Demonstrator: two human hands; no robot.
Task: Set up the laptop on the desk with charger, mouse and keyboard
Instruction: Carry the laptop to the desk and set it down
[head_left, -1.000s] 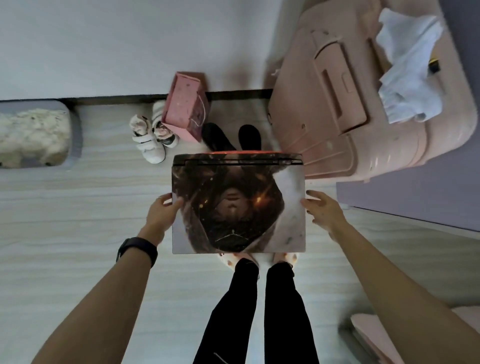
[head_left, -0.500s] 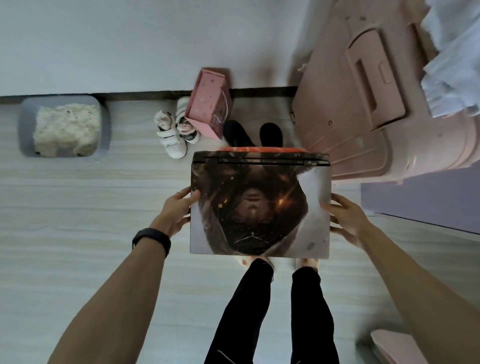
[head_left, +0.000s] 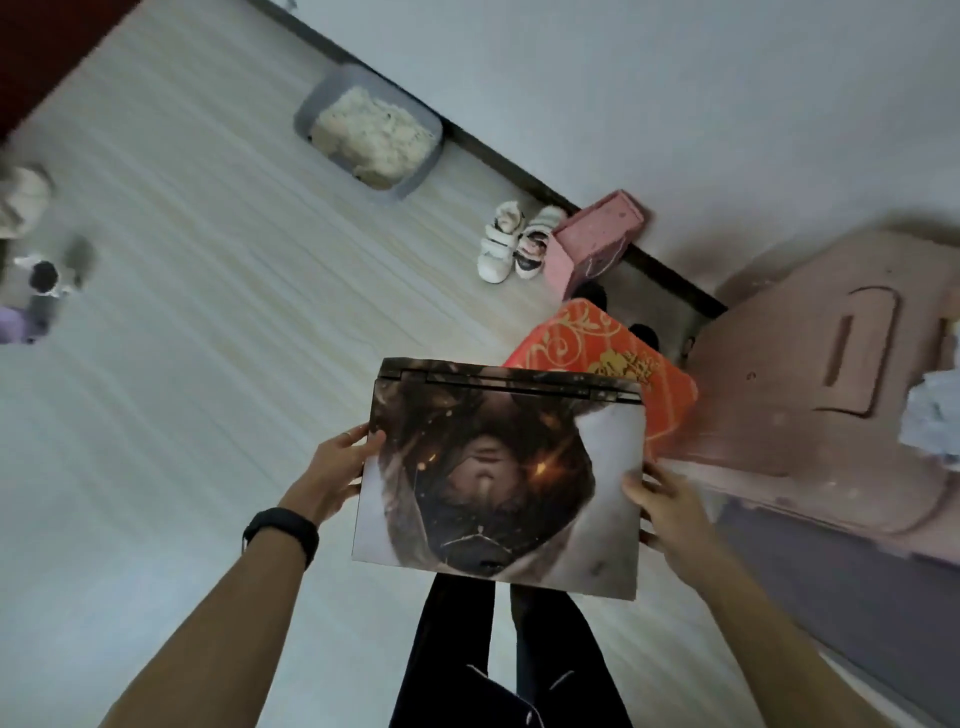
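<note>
Pale wood-look floor (head_left: 208, 364) fills this view from above. A closed laptop (head_left: 498, 478), its lid covered in a dark printed picture, is held flat in the air over the person's black-trousered legs, hiding the feet. The left grip (head_left: 332, 475) clamps its left edge and the right grip (head_left: 670, 512) its right edge, thumbs on top; the fingers beneath are hidden. A red, gold-patterned box (head_left: 613, 358) is partly covered by the hinge edge. A pink suitcase (head_left: 810, 395) is cut off at right. Blurred shapes at the floor's left edge cannot be made out.
</note>
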